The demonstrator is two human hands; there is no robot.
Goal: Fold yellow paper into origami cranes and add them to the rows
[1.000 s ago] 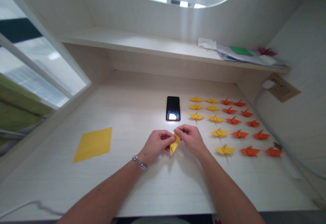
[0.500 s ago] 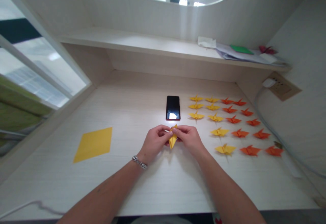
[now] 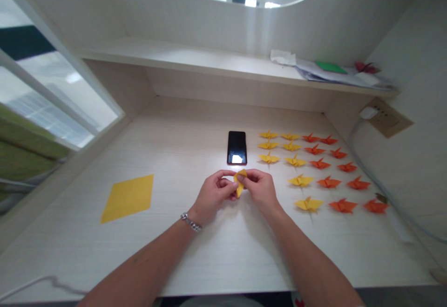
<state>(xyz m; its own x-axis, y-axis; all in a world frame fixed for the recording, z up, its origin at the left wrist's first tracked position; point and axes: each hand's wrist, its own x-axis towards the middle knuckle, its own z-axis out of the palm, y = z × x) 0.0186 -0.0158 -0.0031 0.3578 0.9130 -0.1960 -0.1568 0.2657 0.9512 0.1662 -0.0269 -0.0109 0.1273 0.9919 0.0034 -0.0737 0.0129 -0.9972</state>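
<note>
Between my two hands is a small folded piece of yellow origami paper [image 3: 240, 187], held just above the desk. My left hand [image 3: 215, 192] pinches it from the left, thumb and fingers pressed together. From the right, my right hand [image 3: 260, 187] grips it with the thumb on its upper part. Some of the paper is hidden behind the fingers. A black phone [image 3: 237, 147] lies directly beyond my hands. Off to the left, a flat yellow paper sheet [image 3: 128, 197] rests on the desk.
Right of the phone stand rows of folded cranes, several yellow cranes [image 3: 301, 180] and several orange cranes [image 3: 328, 182]. A cable [image 3: 370, 176] runs down from the wall socket [image 3: 389, 117]. Papers [image 3: 335, 75] lie on the shelf [image 3: 195, 67] above the desk.
The yellow paper has turned between my fingers; its lower tip reaches less far down and its top looks wider. Both hands stay in nearly the same place, still gripping it.
</note>
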